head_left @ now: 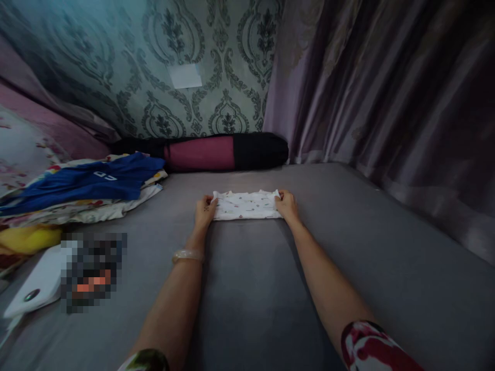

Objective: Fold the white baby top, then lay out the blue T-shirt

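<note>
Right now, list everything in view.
Patterned cloth: one, white, between the hands
Sheet: one, grey, under the cloth
Garment: one, blue, atop the pile
Pile: uncountable, mixed colours, left
Fabric: one, yellow, far left
Device: one, white, lower left
Cable: one, white, at the device
Pixelated item: count unclear, dark with orange, by the device
Long bundle: one, black-maroon, along the wall
Wall: one, patterned grey-green, back
Panel: one, white, on the wall
Curtain: one, purple, right
Drapery: count unclear, pink-white, left
Bangle: one, pale, left wrist
Sleeves: two, multicoloured, lower edge
Left hand: one, cloth's left end
Right hand: one, cloth's right end
</note>
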Demonstrator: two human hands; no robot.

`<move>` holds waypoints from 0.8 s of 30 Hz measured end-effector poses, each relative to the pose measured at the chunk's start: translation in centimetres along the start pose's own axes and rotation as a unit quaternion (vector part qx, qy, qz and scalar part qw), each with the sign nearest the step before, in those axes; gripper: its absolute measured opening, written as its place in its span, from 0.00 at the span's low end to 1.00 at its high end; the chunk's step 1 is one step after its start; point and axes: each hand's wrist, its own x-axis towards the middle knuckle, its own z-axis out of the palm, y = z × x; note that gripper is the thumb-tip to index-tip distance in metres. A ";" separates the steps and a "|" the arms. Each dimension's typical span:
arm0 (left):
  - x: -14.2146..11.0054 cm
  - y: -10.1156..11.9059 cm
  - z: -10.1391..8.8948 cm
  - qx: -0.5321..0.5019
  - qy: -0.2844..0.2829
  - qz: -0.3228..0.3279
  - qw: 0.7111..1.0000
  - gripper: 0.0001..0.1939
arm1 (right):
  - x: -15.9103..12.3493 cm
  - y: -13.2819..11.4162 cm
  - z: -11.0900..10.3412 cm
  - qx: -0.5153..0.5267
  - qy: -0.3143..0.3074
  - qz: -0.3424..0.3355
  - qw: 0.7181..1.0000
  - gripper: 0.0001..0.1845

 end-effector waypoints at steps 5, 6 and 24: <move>0.1 0.1 0.3 -0.025 0.025 0.041 0.999 0.09 | -0.3 -0.1 -0.1 0.007 0.064 -0.023 0.998 0.14; 0.0 0.0 0.3 -0.008 0.026 0.030 0.999 0.08 | -0.4 -0.1 -0.1 0.004 0.061 -0.016 0.998 0.14; -2.7 5.0 0.1 0.199 -0.002 0.200 0.959 0.16 | -2.6 -4.7 -0.7 -0.104 0.005 -0.166 0.980 0.20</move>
